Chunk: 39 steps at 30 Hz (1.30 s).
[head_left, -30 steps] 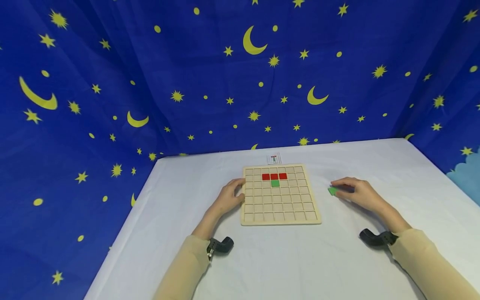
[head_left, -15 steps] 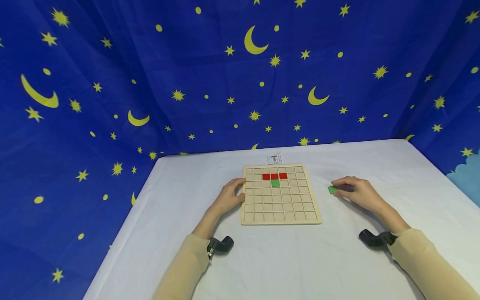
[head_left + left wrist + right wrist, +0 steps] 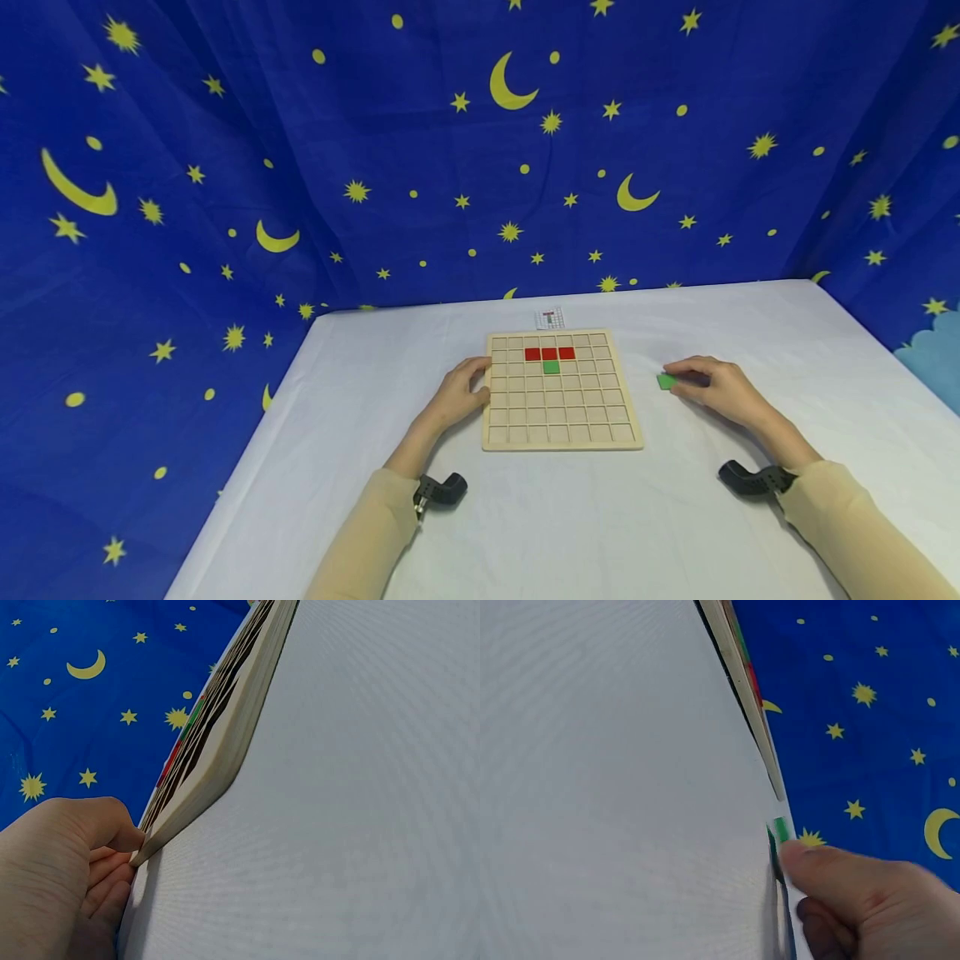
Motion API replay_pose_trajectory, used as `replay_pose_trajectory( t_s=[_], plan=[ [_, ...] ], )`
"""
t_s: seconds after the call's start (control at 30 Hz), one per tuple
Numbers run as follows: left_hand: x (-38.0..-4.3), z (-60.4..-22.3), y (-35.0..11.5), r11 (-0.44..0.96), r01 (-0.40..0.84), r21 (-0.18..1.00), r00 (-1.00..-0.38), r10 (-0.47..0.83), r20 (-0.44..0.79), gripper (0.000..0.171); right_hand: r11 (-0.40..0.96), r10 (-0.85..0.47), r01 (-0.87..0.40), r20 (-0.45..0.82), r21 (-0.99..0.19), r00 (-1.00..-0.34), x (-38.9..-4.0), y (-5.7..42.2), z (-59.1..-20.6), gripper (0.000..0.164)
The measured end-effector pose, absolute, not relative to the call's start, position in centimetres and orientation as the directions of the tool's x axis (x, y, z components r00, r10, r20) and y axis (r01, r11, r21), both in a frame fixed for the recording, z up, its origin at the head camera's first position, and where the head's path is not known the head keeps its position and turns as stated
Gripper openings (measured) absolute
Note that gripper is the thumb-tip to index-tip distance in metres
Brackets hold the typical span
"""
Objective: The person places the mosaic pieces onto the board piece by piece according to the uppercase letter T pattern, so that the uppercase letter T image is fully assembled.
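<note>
A square wooden grid board (image 3: 562, 421) lies on the white table. Three red tiles (image 3: 549, 354) form a row in its upper part, and below the middle one sits a green tile (image 3: 551, 367). My left hand (image 3: 453, 396) holds the board's left edge; in the left wrist view the thumb (image 3: 116, 825) lies at the rim with the other fingers below it. To the right of the board, my right hand (image 3: 720, 393) pinches another green tile (image 3: 664, 382) by its right side, thumb and fingers around it, close over the cloth.
A small printed card (image 3: 550, 317) with a red and green grid pattern lies just behind the board. The table's white cloth (image 3: 585, 517) ends at a blue curtain (image 3: 420, 150) with yellow moons and stars. A black wrist mount (image 3: 753, 478) sits at each sleeve.
</note>
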<state>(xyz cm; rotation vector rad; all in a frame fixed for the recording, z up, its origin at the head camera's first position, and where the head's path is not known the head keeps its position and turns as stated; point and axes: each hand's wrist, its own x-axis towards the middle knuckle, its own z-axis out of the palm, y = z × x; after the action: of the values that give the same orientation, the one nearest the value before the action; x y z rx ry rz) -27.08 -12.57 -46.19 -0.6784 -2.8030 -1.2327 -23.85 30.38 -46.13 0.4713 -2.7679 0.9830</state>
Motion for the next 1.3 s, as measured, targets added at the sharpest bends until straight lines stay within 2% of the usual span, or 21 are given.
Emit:
replay_pose_trajectory(
  t_s=[0.37,0.7,1.07,1.3],
  plan=[
    [-27.0,-46.3,-12.8,0.602,0.391,0.696,-0.905,0.390,0.170,0.055,0.675,-0.159,-0.291,0.252,-0.678,-0.955,-24.1,30.3,-42.3,0.041],
    [-27.1,-46.3,-12.8,0.602,0.393,0.695,-0.904,0.392,0.172,0.055,0.571,-0.123,-0.261,0.234,-0.778,-0.965,-25.3,27.4,-41.4,0.045],
    [-27.2,-46.2,-12.7,0.602,0.406,0.687,-0.900,0.393,0.188,0.055,0.486,-0.222,-0.340,0.262,-0.805,-0.939,-26.6,22.5,-40.9,0.041],
    [-27.1,-46.3,-12.7,0.577,0.422,0.699,-0.891,0.404,0.205,0.054,0.477,-0.287,-0.352,0.235,-0.806,-0.928,-27.1,19.9,-40.6,0.039]
  ],
)
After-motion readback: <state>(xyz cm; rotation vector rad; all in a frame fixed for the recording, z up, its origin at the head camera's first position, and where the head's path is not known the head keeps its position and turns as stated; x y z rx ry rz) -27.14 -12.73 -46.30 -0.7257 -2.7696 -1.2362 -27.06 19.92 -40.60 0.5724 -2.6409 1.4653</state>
